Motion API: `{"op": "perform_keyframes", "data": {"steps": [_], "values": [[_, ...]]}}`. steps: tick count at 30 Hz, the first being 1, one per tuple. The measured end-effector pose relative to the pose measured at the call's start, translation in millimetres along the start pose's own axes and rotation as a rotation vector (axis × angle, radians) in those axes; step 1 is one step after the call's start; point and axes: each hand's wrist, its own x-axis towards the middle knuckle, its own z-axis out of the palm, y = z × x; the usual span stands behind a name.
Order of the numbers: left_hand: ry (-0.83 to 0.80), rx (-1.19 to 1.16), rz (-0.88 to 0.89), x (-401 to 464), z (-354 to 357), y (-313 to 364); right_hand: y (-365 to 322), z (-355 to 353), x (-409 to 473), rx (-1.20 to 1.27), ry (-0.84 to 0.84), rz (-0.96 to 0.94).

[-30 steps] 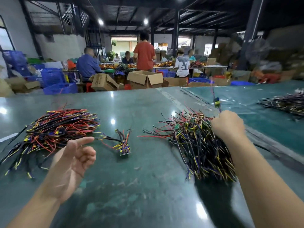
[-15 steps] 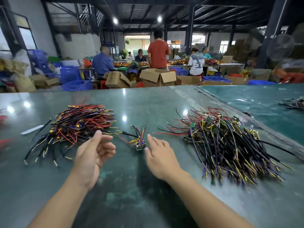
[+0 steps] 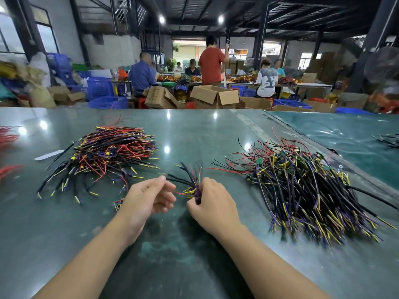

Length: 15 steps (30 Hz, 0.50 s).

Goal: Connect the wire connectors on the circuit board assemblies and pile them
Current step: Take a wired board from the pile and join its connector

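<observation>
Right hand (image 3: 212,201) curled around a small wire bundle (image 3: 191,182), gripping it at the connector end, wires fanning up and away from the fingers. Left hand (image 3: 149,196) just beside it, half open, fingers loosely bent, thumb and forefinger tip near one thin red wire of the bundle; contact unclear, so cannot tell if it holds anything. Both hands hover low over the green surface (image 3: 194,255). Two big wire piles: one red-black-yellow pile (image 3: 103,156) beyond and left of the left hand, one dark purple-yellow pile with small green circuit boards (image 3: 308,190) right of the right hand, well apart from each other. One small circuit board piece (image 3: 118,204) lies on the surface touching-close to the left wrist side, partly hidden. One white strip (image 3: 48,155) far left past the left pile. Another small wire cluster (image 3: 388,140) far right on the neighbouring surface. Background: two open cardboard boxes (image 3: 216,97) beyond the surface edge, contents not visible; blue plastic crates (image 3: 99,87) stacked left, contents unclear. Several people (image 3: 210,61) at distant benches, about six, blurred.
</observation>
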Motion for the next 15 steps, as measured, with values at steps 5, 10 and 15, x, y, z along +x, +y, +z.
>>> {"op": "perform_keyframes", "data": {"steps": [5, 10, 15], "values": [[0.016, 0.023, 0.006, 0.2, -1.9, -0.9, 4.6, -6.9, 4.1, 0.259, -0.040, 0.149], [0.002, 0.034, -0.025, -1.8, -1.8, 0.3, 13.9, -15.4, 10.5, 0.781, 0.000, 0.338], [-0.066, 0.027, -0.137, -2.5, -0.4, -1.6, 9.4, -19.1, 7.7, 1.214, -0.032, 0.380]]}}
